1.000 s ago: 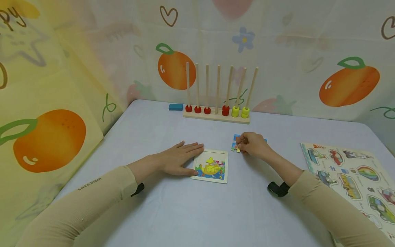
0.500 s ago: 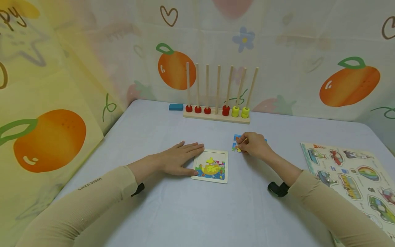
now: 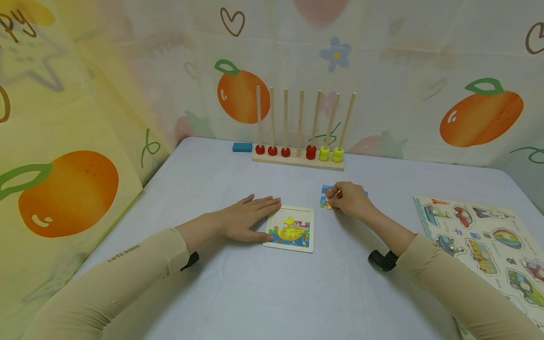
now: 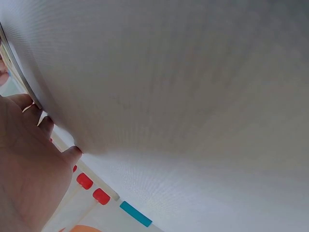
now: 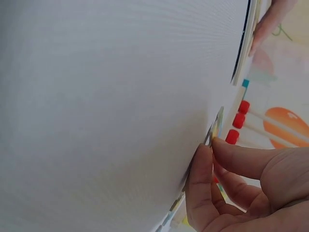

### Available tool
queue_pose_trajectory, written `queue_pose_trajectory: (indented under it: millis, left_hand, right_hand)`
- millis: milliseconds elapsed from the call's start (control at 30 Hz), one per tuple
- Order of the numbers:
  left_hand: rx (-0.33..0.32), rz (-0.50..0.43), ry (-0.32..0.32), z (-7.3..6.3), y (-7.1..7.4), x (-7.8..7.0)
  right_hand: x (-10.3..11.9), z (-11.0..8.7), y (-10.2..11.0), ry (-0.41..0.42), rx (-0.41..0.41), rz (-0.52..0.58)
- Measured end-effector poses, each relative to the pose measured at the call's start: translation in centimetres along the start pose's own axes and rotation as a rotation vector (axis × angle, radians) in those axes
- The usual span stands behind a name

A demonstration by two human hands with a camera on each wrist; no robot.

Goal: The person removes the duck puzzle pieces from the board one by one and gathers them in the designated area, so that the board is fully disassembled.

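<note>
A small jigsaw puzzle in a pale wooden tray (image 3: pixel 313 231) lies mid-table, with a yellow duck picture partly assembled and bare backing along its top. My left hand (image 3: pixel 244 221) rests flat with straight fingers over the tray's left edge, thumb near its lower left corner. To the tray's right, my right hand (image 3: pixel 352 199) pinches a thin puzzle piece (image 5: pixel 218 123) between thumb and fingertips. Blue loose puzzle pieces (image 3: pixel 324 190) lie under and around those fingers, partly hidden by the hand. In the left wrist view, the left fingertips meet the tray's side.
Behind the hands stands a wooden peg stand (image 3: pixel 293 161) with red and yellow beads on upright rods. A blue block (image 3: pixel 242 147) sits at its left end. At the right lies a large picture board (image 3: pixel 461 241) showing vehicles. Patterned cloth hangs behind and left of the table.
Both hands keep their places. Only the right fingertips and the puzzle piece between them shift very slightly.
</note>
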State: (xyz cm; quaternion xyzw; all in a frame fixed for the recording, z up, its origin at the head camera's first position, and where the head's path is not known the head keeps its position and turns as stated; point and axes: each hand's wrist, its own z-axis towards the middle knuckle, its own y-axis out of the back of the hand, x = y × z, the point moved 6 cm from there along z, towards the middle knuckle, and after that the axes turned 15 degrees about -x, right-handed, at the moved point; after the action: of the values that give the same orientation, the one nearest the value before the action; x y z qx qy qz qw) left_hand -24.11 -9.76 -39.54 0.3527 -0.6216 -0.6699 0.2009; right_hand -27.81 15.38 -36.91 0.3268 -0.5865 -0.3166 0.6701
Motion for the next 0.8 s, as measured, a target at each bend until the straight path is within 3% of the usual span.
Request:
queue_pose_trajectory:
  millis: [800]
  left_hand:
    - [-0.004,-0.002,-0.009,-0.08,0.13,-0.03]
  right_hand:
    - [0.27,0.06,0.08,0.014,-0.009,-0.004]
